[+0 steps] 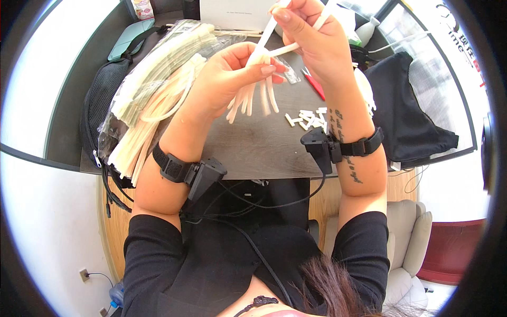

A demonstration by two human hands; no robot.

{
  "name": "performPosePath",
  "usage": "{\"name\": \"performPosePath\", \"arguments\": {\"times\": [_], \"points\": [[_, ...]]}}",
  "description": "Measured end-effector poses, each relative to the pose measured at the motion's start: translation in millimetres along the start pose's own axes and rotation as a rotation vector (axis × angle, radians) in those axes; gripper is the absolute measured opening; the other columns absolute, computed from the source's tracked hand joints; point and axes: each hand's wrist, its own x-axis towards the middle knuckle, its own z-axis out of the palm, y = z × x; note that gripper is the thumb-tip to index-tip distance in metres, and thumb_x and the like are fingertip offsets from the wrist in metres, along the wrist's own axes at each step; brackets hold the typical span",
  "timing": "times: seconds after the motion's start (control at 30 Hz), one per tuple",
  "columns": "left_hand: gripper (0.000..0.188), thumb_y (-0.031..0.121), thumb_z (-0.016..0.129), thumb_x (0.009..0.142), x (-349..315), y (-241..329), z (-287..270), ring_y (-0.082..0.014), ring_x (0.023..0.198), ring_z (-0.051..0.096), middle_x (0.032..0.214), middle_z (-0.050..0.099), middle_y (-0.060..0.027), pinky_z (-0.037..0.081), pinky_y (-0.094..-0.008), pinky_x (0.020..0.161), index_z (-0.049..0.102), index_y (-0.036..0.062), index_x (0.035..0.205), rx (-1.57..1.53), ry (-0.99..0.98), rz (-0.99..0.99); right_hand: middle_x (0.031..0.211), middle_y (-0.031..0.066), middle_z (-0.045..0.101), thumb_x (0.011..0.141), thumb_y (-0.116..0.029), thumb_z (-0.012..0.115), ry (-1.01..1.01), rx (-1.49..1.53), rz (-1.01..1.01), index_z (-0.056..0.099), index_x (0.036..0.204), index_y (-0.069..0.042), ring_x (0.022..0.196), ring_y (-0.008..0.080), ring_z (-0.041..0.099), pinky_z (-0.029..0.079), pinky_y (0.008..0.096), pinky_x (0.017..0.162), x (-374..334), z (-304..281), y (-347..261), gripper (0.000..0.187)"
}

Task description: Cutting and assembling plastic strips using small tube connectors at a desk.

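Note:
Raised over the desk, my left hand (232, 74) is closed on the gathered middle of a bunch of cream pipe cleaners (266, 98), whose loose ends dangle below the fingers. Longer stems rise from the bunch toward my right hand (317, 45). That hand is closed too, thumb and fingers pinching a pale pipe cleaner (288, 49) that crosses between the hands. The upper ends run up to the top edge of the picture. Below the right forearm lies a scatter of short white cut pieces (306, 119), with a red-handled tool (315, 86) just beyond them.
Clear bags of long cream pipe cleaners (153, 90) fill the desk's left side, beside a black mesh bag (103, 95). A black cloth (412, 113) lies at the right. Cables run from the black forearm straps (208, 174) across my lap. A white box (232, 15) stands behind.

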Motion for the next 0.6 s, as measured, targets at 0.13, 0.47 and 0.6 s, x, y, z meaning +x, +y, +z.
{"name": "performPosePath", "arguments": {"times": [0.13, 0.47, 0.6], "points": [[0.024, 0.019, 0.060, 0.095, -2, 3, 5, -0.0088, 0.069, 0.060, 0.085, 0.063, -0.0012, 0.051, -0.0276, 0.076, 0.060, 0.0024, 0.113, 0.006, -0.018, -0.050, 0.076, -0.0056, 0.056, 0.093, -0.011, 0.061, 0.017, -0.049, 0.016, 0.059, 0.091, -0.006, 0.062, 0.0006, 0.044, 0.031, 0.0158, 0.053, -1, 0, -5, 0.006], [0.026, 0.028, 0.057, 0.097, 1, 2, 8, -0.0011, 0.058, 0.045, 0.084, 0.063, -0.0004, 0.037, -0.0157, 0.051, 0.060, 0.0048, 0.107, 0.119, 0.009, 0.003, 0.079, -0.0049, 0.057, 0.094, -0.011, 0.061, 0.099, -0.033, 0.047, 0.060, 0.094, -0.004, 0.066, 0.0015, 0.045, 0.032, 0.0155, 0.057, -9, -4, -17, 0.006], [0.022, 0.027, 0.062, 0.094, 1, -2, 1, -0.0020, 0.064, 0.053, 0.089, 0.066, -0.0026, 0.039, -0.0149, 0.053, 0.063, 0.0052, 0.100, 0.229, 0.072, -0.002, 0.078, -0.0054, 0.056, 0.094, -0.010, 0.060, 0.077, -0.063, 0.026, 0.060, 0.095, -0.005, 0.066, 0.0010, 0.044, 0.031, 0.0155, 0.057, -13, -8, -15, 0.005]]}}
